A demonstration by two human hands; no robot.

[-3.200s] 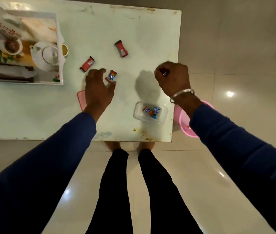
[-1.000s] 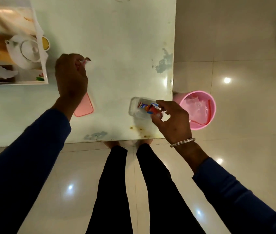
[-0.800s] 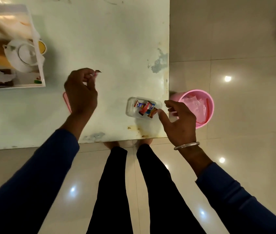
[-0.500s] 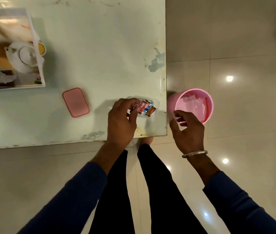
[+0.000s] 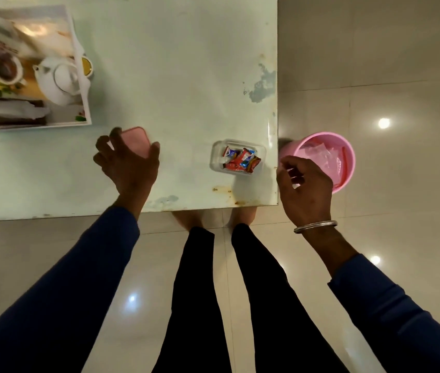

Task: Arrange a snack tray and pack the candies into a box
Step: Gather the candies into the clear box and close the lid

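**Now: lid pickup, box ready to close**

Item 1, pink lid (image 5: 135, 141): lies flat on the table (image 5: 176, 76), well left of the box. Your left hand (image 5: 130, 168) is spread wide over it, fingers curling round its edges; whether it is already gripped or only touched, the picture does not settle. Advice: pinch it by the 2 long edges, lift it level, carry it right and seat it square on the rim before pressing down.

Item 2, clear box (image 5: 237, 156): 1, open, near the table's right edge, holding the candies (image 5: 241, 160). Count is uncertain, about 4 or 5 wrappers heaped together, red and blue. Check none stands above the rim, or the lid will not seat.

Item 3, your right hand (image 5: 305, 187): loosely curled beside the table corner, over the pink bin (image 5: 345, 162); nothing clearly held. You could use it to steady the box.

Item 4, snack tray (image 5: 85, 103): 1, far left, carrying 1 white teapot (image 5: 57, 79) and 1 cup (image 5: 7, 70); the rest is blurred.

Loose candies on the table: 0 seen.
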